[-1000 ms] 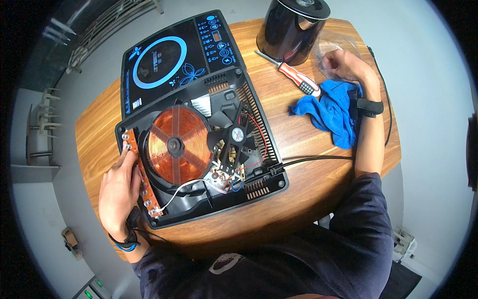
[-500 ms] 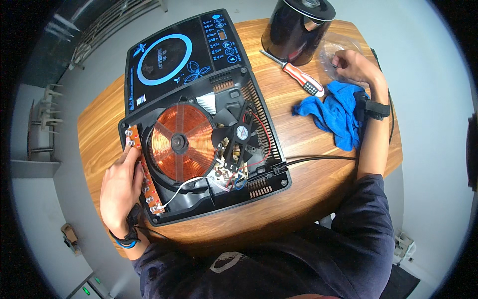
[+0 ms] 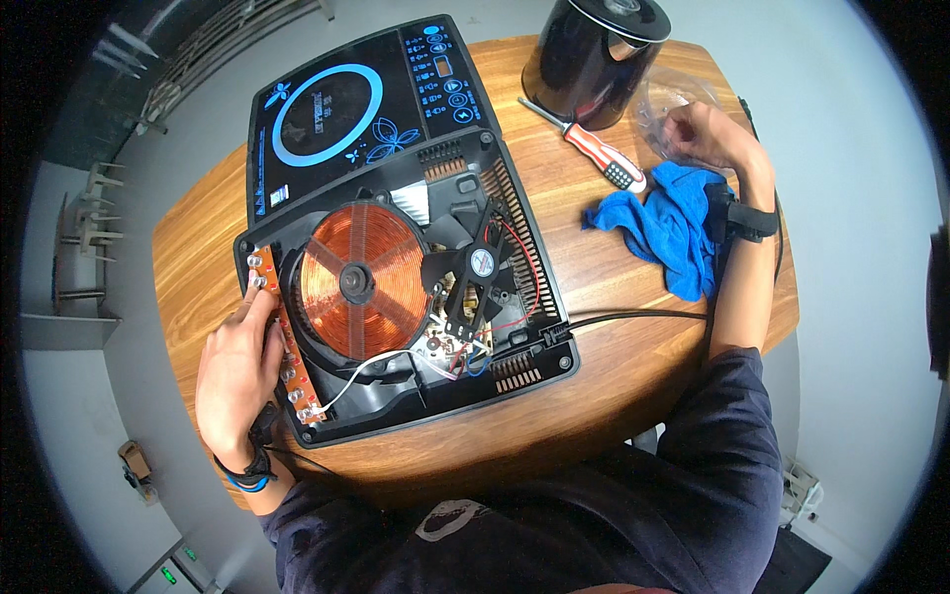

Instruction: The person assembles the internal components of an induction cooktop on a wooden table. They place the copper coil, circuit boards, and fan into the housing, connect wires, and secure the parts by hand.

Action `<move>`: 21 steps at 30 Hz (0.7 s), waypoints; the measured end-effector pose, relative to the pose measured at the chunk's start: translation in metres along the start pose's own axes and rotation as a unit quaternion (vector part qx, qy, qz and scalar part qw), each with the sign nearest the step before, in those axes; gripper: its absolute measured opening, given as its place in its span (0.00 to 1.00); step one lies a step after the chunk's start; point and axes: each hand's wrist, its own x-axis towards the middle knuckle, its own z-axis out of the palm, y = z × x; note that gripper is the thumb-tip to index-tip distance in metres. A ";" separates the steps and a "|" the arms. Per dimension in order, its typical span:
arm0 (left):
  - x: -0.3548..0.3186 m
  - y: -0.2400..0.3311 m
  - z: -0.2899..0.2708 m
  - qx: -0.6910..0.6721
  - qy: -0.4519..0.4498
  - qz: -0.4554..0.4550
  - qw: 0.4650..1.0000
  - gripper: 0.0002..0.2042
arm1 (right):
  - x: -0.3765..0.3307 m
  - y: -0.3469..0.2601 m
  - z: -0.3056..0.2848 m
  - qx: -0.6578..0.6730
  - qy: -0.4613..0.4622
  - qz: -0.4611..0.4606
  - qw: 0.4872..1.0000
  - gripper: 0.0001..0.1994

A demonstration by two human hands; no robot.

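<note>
An opened induction cooker base (image 3: 396, 411) lies on the table, with a round copper coil (image 3: 322, 247) and a black fan (image 3: 475, 272) inside. Along its left edge runs a narrow orange circuit board (image 3: 303, 394) with small clear buttons or lamps. My left hand (image 3: 236, 381) grips this board, its fingertips on the upper half and the palm over the base's rim. At the far right, my right hand (image 3: 708, 137) has its fingers curled together at a clear plastic bag (image 3: 683, 87). Whatever sits between those fingertips is hidden.
Behind the base lies the cooker's black glass top (image 3: 396, 84). A black kettle (image 3: 584, 69) stands at the back, a red-and-white screwdriver (image 3: 599, 153) before it. A crumpled blue cloth (image 3: 663, 228) is under my right wrist. The power cord (image 3: 633, 313) runs rightward from the base.
My right hand's fingers have shifted slightly at the plastic bag, and the dark gap between them no longer shows. My left hand stays on the circuit board.
</note>
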 end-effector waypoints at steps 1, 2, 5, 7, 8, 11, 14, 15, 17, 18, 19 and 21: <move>0.000 0.000 -0.001 -0.002 -0.004 -0.002 1.000 0.12 | 0.000 -0.001 0.001 0.006 0.021 -0.012 1.000 0.12; 0.000 0.000 -0.001 -0.003 -0.007 -0.005 1.000 0.11 | 0.001 -0.003 0.004 0.011 0.041 -0.024 0.999 0.13; 0.001 0.000 -0.001 -0.007 -0.007 -0.002 1.000 0.11 | 0.002 -0.007 0.006 0.049 0.060 -0.059 0.995 0.16; 0.001 -0.001 0.000 -0.007 -0.006 -0.001 1.000 0.11 | 0.004 -0.003 0.008 0.054 0.048 -0.069 0.995 0.16; 0.001 -0.002 0.001 -0.005 -0.007 -0.001 1.000 0.11 | 0.005 0.003 0.009 0.043 0.037 -0.067 0.996 0.15; 0.000 -0.003 0.000 -0.002 -0.001 0.005 1.000 0.11 | 0.005 0.005 0.007 0.031 0.009 -0.044 0.998 0.13; 0.000 -0.002 0.000 0.000 -0.002 0.003 1.000 0.11 | 0.006 -0.009 -0.003 -0.002 -0.010 0.012 1.000 0.10; 0.000 -0.002 0.000 0.000 -0.005 0.001 1.000 0.12 | 0.006 -0.013 -0.004 -0.018 -0.015 0.035 0.999 0.10; 0.000 -0.001 0.000 -0.005 -0.006 -0.001 1.000 0.12 | 0.005 -0.009 0.000 -0.037 0.043 0.018 0.998 0.10; 0.001 -0.001 0.000 -0.008 -0.008 -0.001 1.000 0.12 | 0.004 -0.007 0.002 -0.045 0.072 0.010 0.996 0.11; 0.001 -0.001 -0.001 -0.008 -0.007 0.000 1.000 0.12 | 0.003 -0.005 0.004 -0.029 0.093 0.013 0.995 0.11; 0.001 -0.001 -0.001 -0.008 -0.007 0.001 1.000 0.12 | 0.002 -0.004 0.008 0.004 0.135 0.016 0.991 0.13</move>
